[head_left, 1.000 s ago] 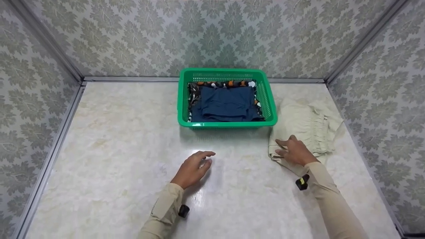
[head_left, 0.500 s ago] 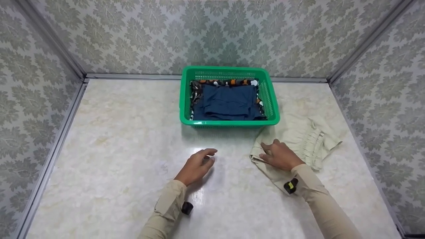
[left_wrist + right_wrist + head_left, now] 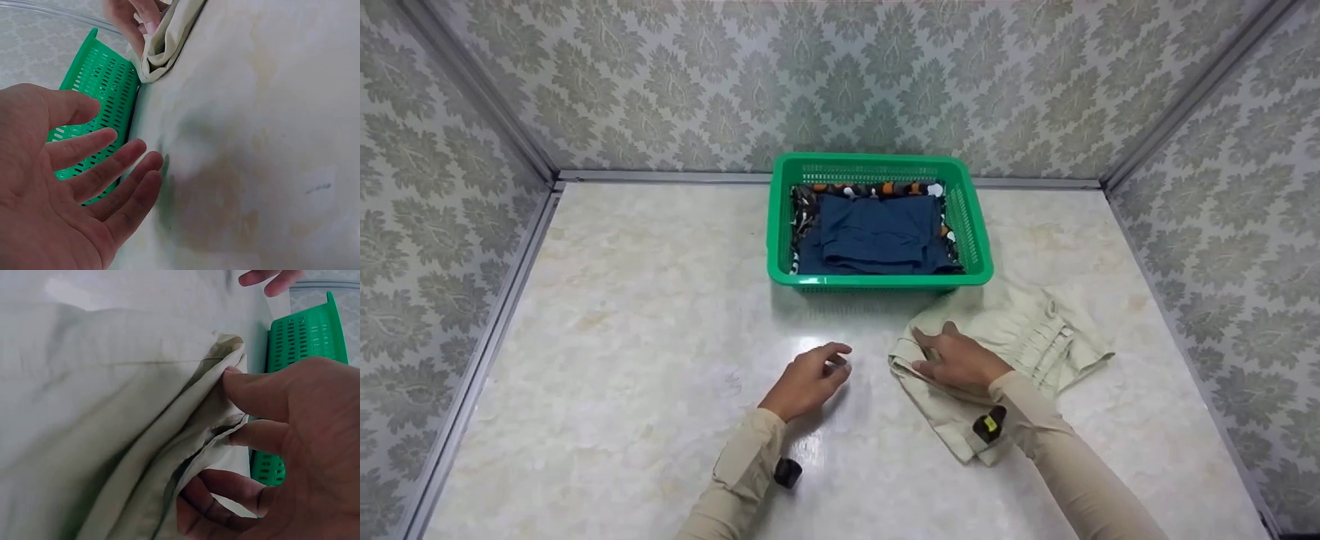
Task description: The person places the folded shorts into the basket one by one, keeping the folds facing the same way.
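Note:
A pair of pale beige shorts (image 3: 1012, 322) with a gathered elastic waistband lies on the table at the right. My right hand (image 3: 960, 360) pinches its leg hem; in the right wrist view the thumb presses on one fabric layer (image 3: 191, 394) and the fingers reach among the folds. To the left, my left hand (image 3: 808, 381) hovers over the table, fingers relaxed and holding nothing. The left wrist view shows its spread fingers (image 3: 107, 169) apart from the shorts. Behind both hands stands a green basket (image 3: 877, 280).
Folded dark blue clothing (image 3: 877, 229) lies in the basket on top of a black, orange and white patterned cloth (image 3: 885, 187). Patterned wall panels (image 3: 840, 82) with metal edging enclose the pale table (image 3: 607, 315) at the back and sides.
My right hand has drawn the shorts leftward and toward me, turning them slightly, so the hem now lies nearer my left hand. The left hand has barely moved.

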Demonstrator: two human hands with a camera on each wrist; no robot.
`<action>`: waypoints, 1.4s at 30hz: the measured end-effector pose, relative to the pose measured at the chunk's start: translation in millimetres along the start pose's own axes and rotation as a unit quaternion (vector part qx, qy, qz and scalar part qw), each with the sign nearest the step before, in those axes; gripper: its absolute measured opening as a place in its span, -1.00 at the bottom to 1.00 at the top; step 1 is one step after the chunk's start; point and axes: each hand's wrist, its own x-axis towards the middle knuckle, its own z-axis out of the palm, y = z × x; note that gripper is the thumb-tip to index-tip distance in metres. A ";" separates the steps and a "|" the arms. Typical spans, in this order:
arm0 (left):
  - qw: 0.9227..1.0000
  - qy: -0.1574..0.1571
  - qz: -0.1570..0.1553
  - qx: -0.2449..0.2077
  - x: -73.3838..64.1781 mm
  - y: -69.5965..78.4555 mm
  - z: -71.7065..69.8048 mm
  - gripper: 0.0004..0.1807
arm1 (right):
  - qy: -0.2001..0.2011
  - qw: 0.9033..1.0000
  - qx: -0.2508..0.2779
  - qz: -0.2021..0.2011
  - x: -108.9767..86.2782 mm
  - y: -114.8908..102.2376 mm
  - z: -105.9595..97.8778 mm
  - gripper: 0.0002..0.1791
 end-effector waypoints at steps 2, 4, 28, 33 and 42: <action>1.000 0.001 -0.008 0.003 -0.6 0.0 0.7 -0.63 | -0.015 1.000 0.005 -0.005 4.2 -4.6 0.3 -0.28; 1.000 0.002 -0.015 0.010 -0.8 -0.1 2.1 -0.62 | -0.024 1.000 0.006 -0.005 7.7 -9.5 1.1 -0.26; 0.986 0.098 -0.133 0.020 19.4 16.0 16.4 -0.54 | -0.058 0.972 0.214 -0.081 37.3 -46.8 17.5 -0.36; 0.984 0.131 -0.116 0.030 17.2 8.8 16.6 -0.59 | -0.063 0.944 0.310 -0.091 42.7 -52.8 26.8 -0.29; 0.980 0.162 -0.110 0.042 13.8 -5.6 3.4 -0.67 | 0.086 0.967 0.197 -0.140 32.6 -37.8 31.5 -0.47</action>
